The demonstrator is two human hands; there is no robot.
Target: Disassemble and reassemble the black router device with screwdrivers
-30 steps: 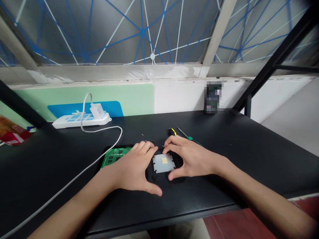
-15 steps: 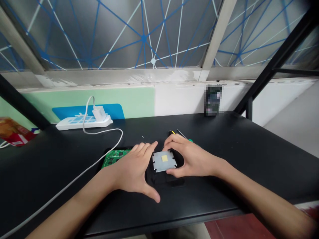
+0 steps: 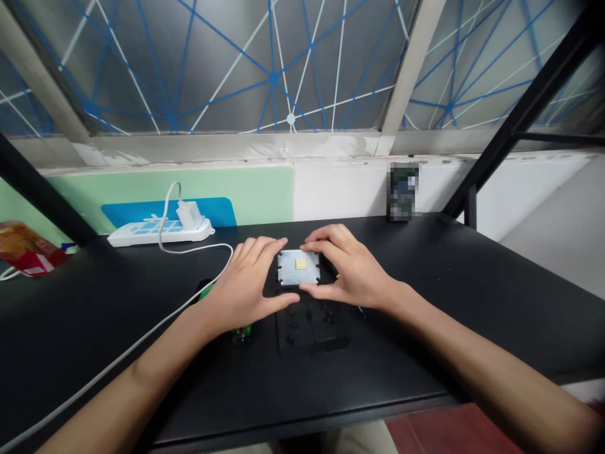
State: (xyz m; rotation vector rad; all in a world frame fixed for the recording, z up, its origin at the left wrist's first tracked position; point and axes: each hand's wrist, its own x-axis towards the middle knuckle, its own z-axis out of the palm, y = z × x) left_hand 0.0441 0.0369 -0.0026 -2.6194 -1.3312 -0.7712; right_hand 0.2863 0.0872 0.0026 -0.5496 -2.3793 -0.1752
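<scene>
A silvery metal plate (image 3: 287,272) with notched edges and a small cream square pad (image 3: 301,264) on it is between my two hands. My right hand (image 3: 352,268) grips the plate's right side, with the fingers at its far edge and the thumb at its near edge. My left hand (image 3: 248,280) is at the left side of the plate, its thumb and fingers spread apart. A green circuit board (image 3: 243,330) lies mostly hidden under my left hand. Below the plate, a black frame-like part (image 3: 312,328) rests on the black table.
A white power strip (image 3: 158,232) with a plugged-in charger (image 3: 190,216) stands at the back left. Its white cable (image 3: 142,345) runs across the table on the left. A red packet (image 3: 31,249) lies far left; a blurred dark object (image 3: 403,192) leans on the wall.
The plate has moved up and slightly left, away from the black part, with my right hand. My left hand has moved up too, and its thumb is now nearer the plate.
</scene>
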